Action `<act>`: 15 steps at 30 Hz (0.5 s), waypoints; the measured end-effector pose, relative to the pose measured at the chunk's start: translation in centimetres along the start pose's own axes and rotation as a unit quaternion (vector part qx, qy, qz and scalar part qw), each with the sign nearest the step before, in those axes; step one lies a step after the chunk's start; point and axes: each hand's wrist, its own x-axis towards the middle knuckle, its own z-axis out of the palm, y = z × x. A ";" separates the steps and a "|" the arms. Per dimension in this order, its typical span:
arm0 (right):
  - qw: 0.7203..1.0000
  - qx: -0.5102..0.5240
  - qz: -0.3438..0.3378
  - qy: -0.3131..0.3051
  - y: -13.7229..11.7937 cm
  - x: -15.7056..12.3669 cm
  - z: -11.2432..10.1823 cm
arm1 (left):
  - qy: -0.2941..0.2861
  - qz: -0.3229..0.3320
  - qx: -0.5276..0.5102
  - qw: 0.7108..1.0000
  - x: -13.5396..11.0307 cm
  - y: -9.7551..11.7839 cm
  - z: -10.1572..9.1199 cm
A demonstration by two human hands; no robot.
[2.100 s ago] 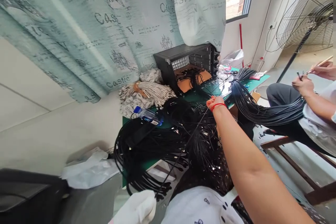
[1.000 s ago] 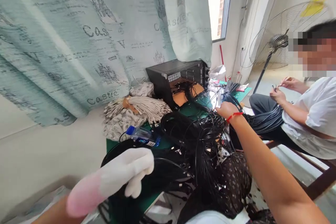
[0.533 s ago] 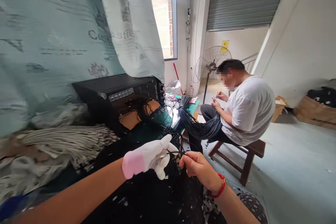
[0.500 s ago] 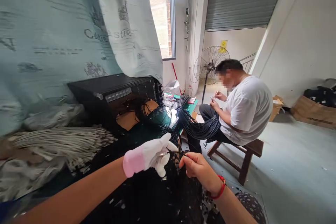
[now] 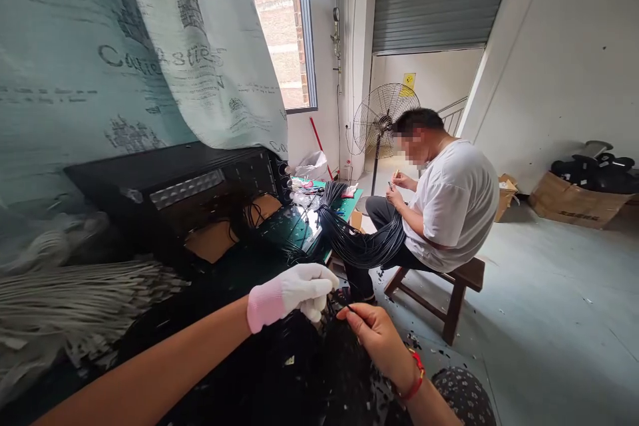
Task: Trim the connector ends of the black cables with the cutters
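Observation:
My left hand [image 5: 304, 291] wears a white glove with a pink cuff, its fingers drawn together around a thin black cable whose end they mostly hide. Just to the right, my bare right hand [image 5: 372, 329], with a red bracelet at the wrist, pinches the black cable [image 5: 349, 308] between thumb and forefinger. The two hands are close together but apart. Beneath them is a dark area strewn with small pale scraps; its details are hard to make out.
Bundled light-grey cables [image 5: 100, 299] lie at left, before a black open cabinet [image 5: 150, 176]. Beyond my hands, a co-worker [image 5: 444, 193] sits on a wooden bench [image 5: 466, 273] with a bundle of black cables [image 5: 364, 239] across the lap. A fan [image 5: 383, 123] stands behind.
My view has turned somewhat right. The left glove's fingers, earlier spread around the black cable, have closed together. My right hand still pinches, now slightly lower.

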 end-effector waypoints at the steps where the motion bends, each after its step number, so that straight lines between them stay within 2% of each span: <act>1: 1.000 -0.001 -0.005 0.007 0.1 -0.1 0.0 | 0.002 0.019 0.014 1.000 0.2 0.0 0.1; 3: 0.999 0.029 0.002 0.013 0.4 -0.4 0.0 | 0.001 0.036 0.006 0.999 0.7 -0.1 0.4; 5: 0.993 0.111 0.028 0.008 0.8 -0.7 0.1 | -0.008 0.032 -0.040 0.999 1.3 0.0 0.7; 8: 0.965 0.256 0.057 0.010 1.6 -1.1 0.1 | -0.024 0.002 -0.129 0.991 2.6 0.0 1.4; 11: 0.936 0.344 0.066 0.042 2.0 -1.3 -0.1 | -0.049 -0.022 -0.236 0.970 4.1 -0.5 2.6; 13: 0.927 0.361 0.062 0.084 2.4 -1.4 -0.3 | -0.062 0.007 -0.244 0.968 5.0 -1.2 4.0; 15: 0.929 0.340 0.055 0.137 3.0 -1.5 -0.3 | -0.061 0.064 -0.188 0.978 5.8 -2.1 5.6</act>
